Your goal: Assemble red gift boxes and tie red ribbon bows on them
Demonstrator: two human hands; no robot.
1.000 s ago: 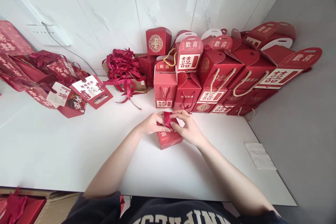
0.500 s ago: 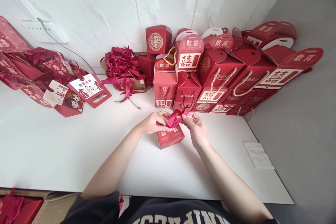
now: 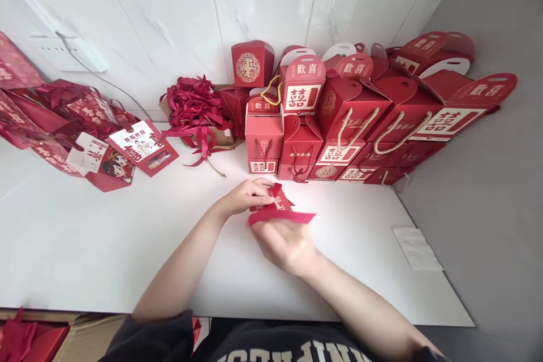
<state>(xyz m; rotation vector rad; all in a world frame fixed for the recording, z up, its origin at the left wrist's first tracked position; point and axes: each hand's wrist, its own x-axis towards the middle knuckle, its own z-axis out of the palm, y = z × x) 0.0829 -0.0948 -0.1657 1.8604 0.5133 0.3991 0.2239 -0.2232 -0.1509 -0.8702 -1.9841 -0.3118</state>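
Observation:
A small red gift box [image 3: 283, 201] with pale characters lies on the white table, partly covered by both hands. My left hand [image 3: 251, 197] is closed on its left side, the thumb pressed on top beside the ribbon. In front of the box, my right hand [image 3: 283, 243] is blurred by motion, its fingers closed round a crimson ribbon [image 3: 292, 216]. One ribbon end sticks out to the right past the knuckles. A further bit of ribbon stands up at the middle of the box top. Whether it is knotted there I cannot tell.
Stacked red gift boxes [image 3: 302, 141] line the wall at centre and right, some with rope handles. A carton of crimson ribbons [image 3: 193, 104] stands left of them. Red gift bags [image 3: 95, 119] lie at far left. A white folded paper [image 3: 418, 248] rests near the right edge.
My right hand has swung toward me and left, drawing the ribbon across the front of the box. The ribbon loop held between both hands is gone. My left hand stays at the box.

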